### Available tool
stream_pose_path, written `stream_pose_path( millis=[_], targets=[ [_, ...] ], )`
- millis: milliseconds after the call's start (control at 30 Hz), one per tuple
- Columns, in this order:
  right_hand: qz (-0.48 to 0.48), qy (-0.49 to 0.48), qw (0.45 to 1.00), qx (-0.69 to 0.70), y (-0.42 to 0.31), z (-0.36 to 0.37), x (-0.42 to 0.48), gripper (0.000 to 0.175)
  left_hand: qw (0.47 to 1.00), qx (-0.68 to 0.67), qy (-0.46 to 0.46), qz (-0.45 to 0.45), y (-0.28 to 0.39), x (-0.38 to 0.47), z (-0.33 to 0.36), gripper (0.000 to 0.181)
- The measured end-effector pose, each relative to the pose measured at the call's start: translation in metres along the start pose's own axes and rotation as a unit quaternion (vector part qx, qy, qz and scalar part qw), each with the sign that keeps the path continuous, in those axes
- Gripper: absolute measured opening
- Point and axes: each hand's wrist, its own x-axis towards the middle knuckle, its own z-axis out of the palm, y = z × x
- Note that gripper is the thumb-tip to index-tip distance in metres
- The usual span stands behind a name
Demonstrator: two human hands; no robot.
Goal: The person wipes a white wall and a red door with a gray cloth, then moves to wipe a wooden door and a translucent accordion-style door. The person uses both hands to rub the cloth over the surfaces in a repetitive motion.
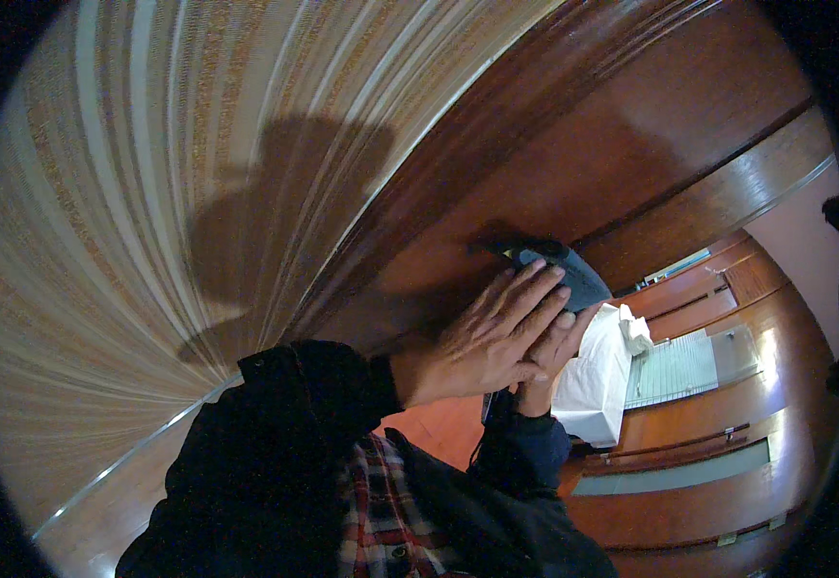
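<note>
My left hand (488,343) reaches up and to the right, its back toward me. Its fingers lie close together over a grey-blue, cloth-like item (584,280) with a dark upper edge. That item is against or just in front of a reddish-brown wooden panel (448,253); I cannot tell whether it touches. Partly hidden beneath the left hand, my right hand (562,343) is close to the item's lower side. Its grip is hard to make out, as the left fingers cover much of it. Dark sleeves cover both forearms.
Striped wallpaper (173,144) meets the wooden panel along a pale trim, with shadows cast on it. To the right stands a white-covered piece of furniture (593,376) with a crumpled white cloth (634,331) on it. Beyond are wooden surfaces, a slatted blind (672,368) and reddish flooring (437,430).
</note>
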Motion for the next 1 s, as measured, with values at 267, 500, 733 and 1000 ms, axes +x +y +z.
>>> stream_pose_path(
  millis=[267, 500, 733, 1000],
  targets=[
    [-0.050, -0.038, 0.997, -0.051, 0.010, 0.002, 0.006, 0.098, 0.995, 0.074, 0.039, -0.047, 0.012, 0.009, -0.015, 0.081],
    [-0.034, 0.008, 0.999, -0.036, 0.002, -0.005, 0.013, 0.102, 0.998, 0.035, 0.053, -0.001, 0.000, 0.025, -0.012, 0.066],
    [-0.031, -0.043, 0.997, -0.054, 0.017, 0.004, -0.013, 0.095, 0.998, 0.015, 0.044, -0.051, -0.004, 0.004, -0.009, 0.073],
    [-0.180, -0.041, 0.966, -0.181, -0.002, 0.014, -0.026, 0.083, 0.996, -0.045, -0.012, -0.072, -0.009, -0.010, -0.027, 0.080]
  ],
)
